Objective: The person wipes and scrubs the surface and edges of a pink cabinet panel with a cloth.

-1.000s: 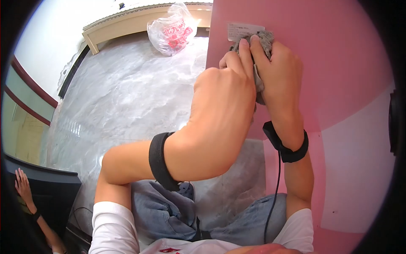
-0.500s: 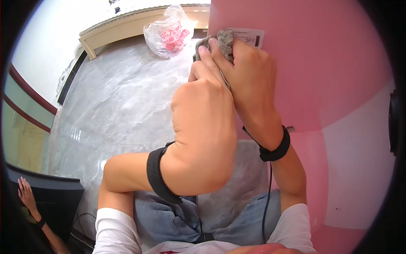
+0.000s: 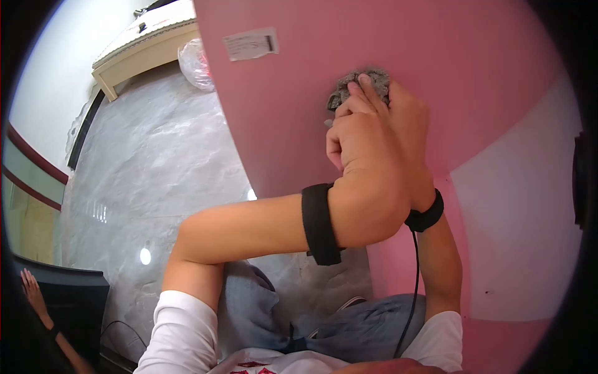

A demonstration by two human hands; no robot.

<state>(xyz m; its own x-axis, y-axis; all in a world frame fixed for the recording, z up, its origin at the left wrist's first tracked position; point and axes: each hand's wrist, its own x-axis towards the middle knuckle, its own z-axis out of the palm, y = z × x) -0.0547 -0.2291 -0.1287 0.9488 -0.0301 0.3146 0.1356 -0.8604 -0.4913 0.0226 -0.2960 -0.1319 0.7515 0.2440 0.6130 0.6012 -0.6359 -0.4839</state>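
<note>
A crumpled grey cloth (image 3: pixel 374 78) is pressed against the pink panel (image 3: pixel 299 37). My left hand (image 3: pixel 367 146) has its fingers bent onto the cloth, crossing in front of my right wrist. My right hand (image 3: pixel 408 115) grips the same cloth from the right side, closed around it. Both hands overlap, so part of the cloth is hidden. To the left of the cloth, a white label (image 3: pixel 251 43) is stuck on the panel.
A plastic bag (image 3: pixel 196 65) lies on the grey floor (image 3: pixel 156 149) beyond the panel's left edge, beside a pale wooden bench or bed frame (image 3: pixel 146 47). At lower left, a hand with a black wristband (image 3: pixel 37 299) shows against a dark panel (image 3: pixel 68 305).
The cloth and both my hands have moved right across the pink panel, away from the label. My view has swung right, so more of the panel shows and the bag is partly hidden.
</note>
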